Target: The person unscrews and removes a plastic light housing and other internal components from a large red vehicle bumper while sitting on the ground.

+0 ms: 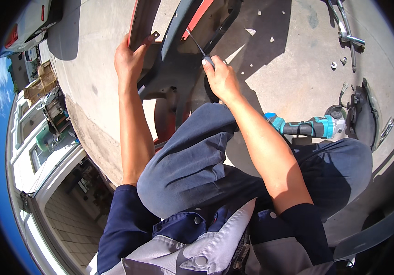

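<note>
In front of my knees stands what looks like a car bumper (173, 50), dark on the side facing me with red showing at its edges and through gaps. My left hand (129, 62) is closed around its left edge. A small dark tab with a hole (155, 35) shows by my left thumb; I cannot tell whether it is loose or part of the bumper. In my right hand (222, 78) is a screwdriver (197, 44), gripped by its dark handle. Its thin shaft points up and left, and the tip reaches the bumper beside a red strip.
A teal and black angle grinder (309, 127) lies right of my right forearm. Farther right is a black curved part (364, 114). Long-handled metal wrenches (345, 34) and small round metal pieces (333, 65) lie on the concrete. A parked car (32, 23) and a building (27, 133) are at left.
</note>
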A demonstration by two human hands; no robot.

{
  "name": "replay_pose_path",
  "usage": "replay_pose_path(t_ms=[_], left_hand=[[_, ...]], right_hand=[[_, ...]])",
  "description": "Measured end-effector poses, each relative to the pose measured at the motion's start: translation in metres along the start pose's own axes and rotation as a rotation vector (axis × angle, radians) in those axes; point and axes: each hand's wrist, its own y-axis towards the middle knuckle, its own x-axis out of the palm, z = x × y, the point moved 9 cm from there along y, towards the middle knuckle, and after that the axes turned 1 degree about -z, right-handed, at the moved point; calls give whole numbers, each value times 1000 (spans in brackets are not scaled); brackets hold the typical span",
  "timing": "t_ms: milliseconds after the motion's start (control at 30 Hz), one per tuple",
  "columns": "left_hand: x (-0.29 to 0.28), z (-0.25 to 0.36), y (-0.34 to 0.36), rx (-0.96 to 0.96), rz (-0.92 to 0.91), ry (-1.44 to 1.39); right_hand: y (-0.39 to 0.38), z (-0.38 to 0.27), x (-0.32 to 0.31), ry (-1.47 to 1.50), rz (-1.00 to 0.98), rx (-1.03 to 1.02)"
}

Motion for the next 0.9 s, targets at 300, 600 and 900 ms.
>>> replay_pose_path(t_ms=[300, 600, 900], left_hand=[[-7, 1, -6, -19, 82, 138], [-7, 8, -8, -37, 88, 140], [-10, 13, -10, 21, 125, 205]], right_hand=[[-4, 22, -39, 41, -108, 22], [25, -30, -160, -257, 88, 4], [59, -32, -191, -336, 115, -42]])
